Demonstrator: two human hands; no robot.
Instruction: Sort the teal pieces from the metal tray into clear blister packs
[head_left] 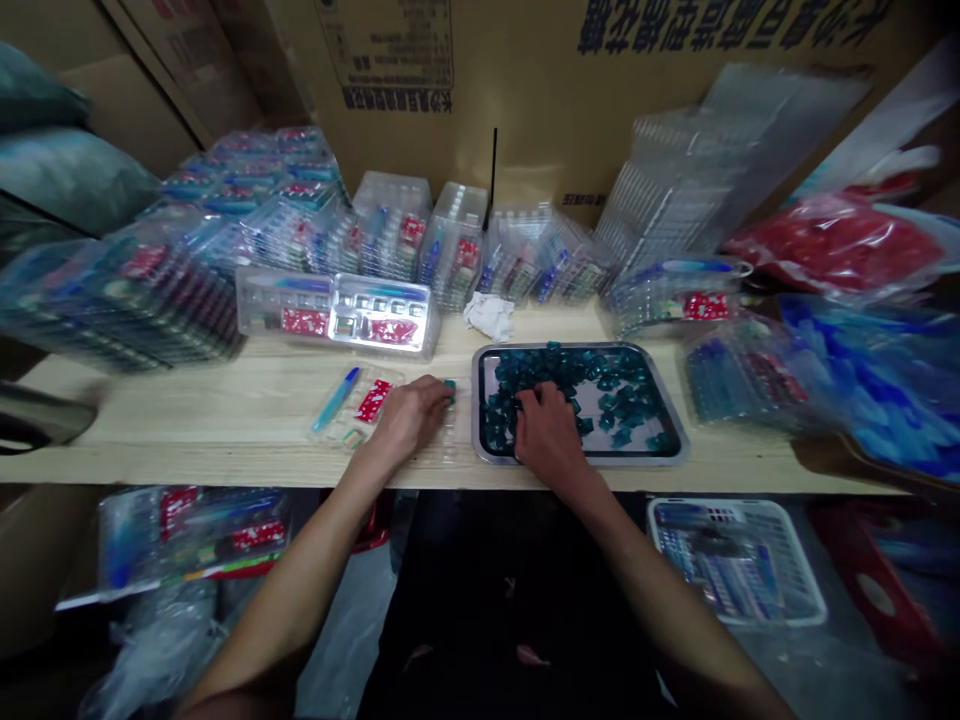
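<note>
A light, stiff teal piece (pixel 449 391) is pinched at its edge by the left hand (pixel 409 418), while the right hand (pixel 547 432) is spread over similar slick-looking pieces (pixel 604 400) in the metal tray (pixel 581 346).

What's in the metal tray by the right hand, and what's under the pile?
The tray holds a loose pile of teal pieces, with the right hand in among them. Its pale floor shows in gaps; whatever lies under the pile and hand is covered.

Your head camera faces forward and down at the tabletop (pixel 225 420). It sits close above your left hand (pixel 409 420) and right hand (pixel 551 435).
</note>
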